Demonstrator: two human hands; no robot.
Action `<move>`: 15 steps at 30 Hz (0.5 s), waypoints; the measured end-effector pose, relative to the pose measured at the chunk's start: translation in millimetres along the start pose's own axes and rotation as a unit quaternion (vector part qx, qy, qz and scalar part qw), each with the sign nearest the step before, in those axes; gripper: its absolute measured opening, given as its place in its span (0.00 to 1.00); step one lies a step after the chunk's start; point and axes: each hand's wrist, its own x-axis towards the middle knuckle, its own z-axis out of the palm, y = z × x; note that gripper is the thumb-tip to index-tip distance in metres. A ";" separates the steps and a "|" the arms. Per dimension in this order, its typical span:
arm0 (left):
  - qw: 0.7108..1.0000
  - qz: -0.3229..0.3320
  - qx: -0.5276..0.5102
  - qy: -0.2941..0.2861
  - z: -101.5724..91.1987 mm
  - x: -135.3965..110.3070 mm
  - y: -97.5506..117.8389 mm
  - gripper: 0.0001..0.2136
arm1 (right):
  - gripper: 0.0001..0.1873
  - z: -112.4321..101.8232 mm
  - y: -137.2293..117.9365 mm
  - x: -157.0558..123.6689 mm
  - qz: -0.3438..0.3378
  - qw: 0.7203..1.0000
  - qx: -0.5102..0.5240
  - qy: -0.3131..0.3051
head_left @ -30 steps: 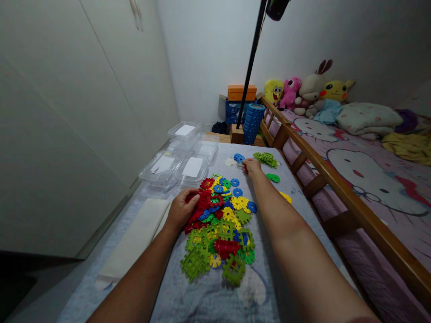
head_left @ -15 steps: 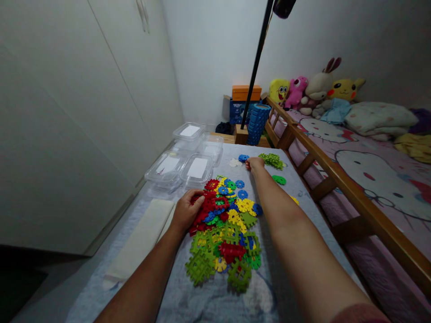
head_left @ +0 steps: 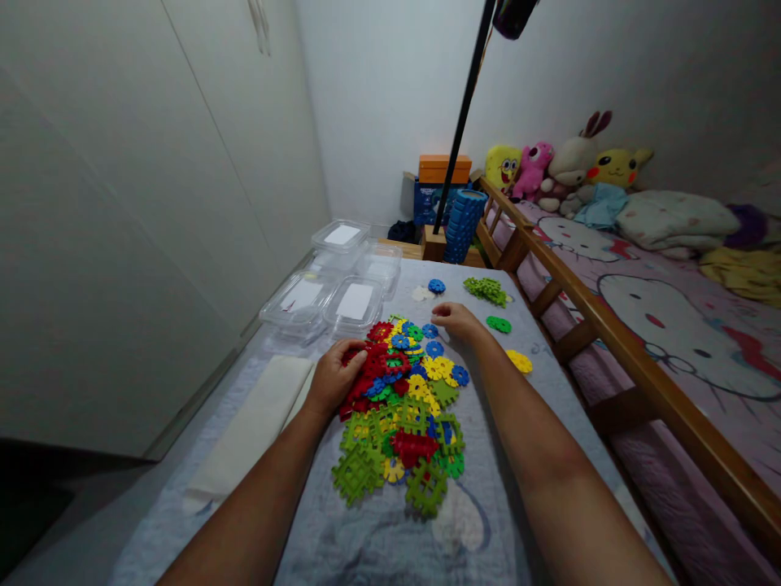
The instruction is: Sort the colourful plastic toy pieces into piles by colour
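My left hand (head_left: 335,376) rests on the left side of a mixed pile, its fingers laid over red square plastic pieces (head_left: 373,368); the fingertips are partly hidden. My right hand (head_left: 456,321) hovers beside the pile's far right edge, thumb and fingers apart with nothing visible in them. Just by its fingers lies a blue notched disc (head_left: 430,331), with another blue disc (head_left: 434,349) nearer me. Yellow discs (head_left: 438,369) and green lattice squares (head_left: 359,474) make up much of the pile. Farther off, a separate blue disc group (head_left: 437,286) sits on the cloth.
Sorted groups lie along the right: green lattice squares (head_left: 486,290), green discs (head_left: 499,324) and yellow discs (head_left: 520,361). Clear lidded boxes (head_left: 354,303) stand at the back left, near a folded cream cloth (head_left: 250,427). A wooden bed rail (head_left: 573,281) borders the right side.
My right hand has drawn back toward me from the far blue disc group, leaving it on the cloth, and its fingers have opened. My left hand stays on the red pieces.
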 end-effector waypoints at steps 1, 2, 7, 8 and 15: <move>1.000 -0.001 -0.001 -0.001 0.0 0.0 -0.4 0.15 | 0.10 0.7 -0.6 -4.4 -0.028 0.998 -0.054 -0.032; 1.000 -0.002 -0.001 -0.001 0.1 0.0 -0.7 0.15 | 0.12 1.7 -1.3 -8.4 -0.056 0.992 -0.107 -0.049; 1.000 -0.006 0.000 0.002 0.2 -0.1 -0.6 0.16 | 0.15 6.9 -0.8 -20.1 -0.136 0.960 -0.243 -0.006; 1.000 -0.005 0.001 0.002 0.2 -0.1 -0.5 0.16 | 0.14 7.1 0.4 -20.1 -0.135 0.961 -0.242 -0.003; 1.000 -0.001 0.001 0.001 -1.0 0.0 0.8 0.15 | 0.07 0.7 1.5 -4.0 -0.041 0.994 -0.097 0.031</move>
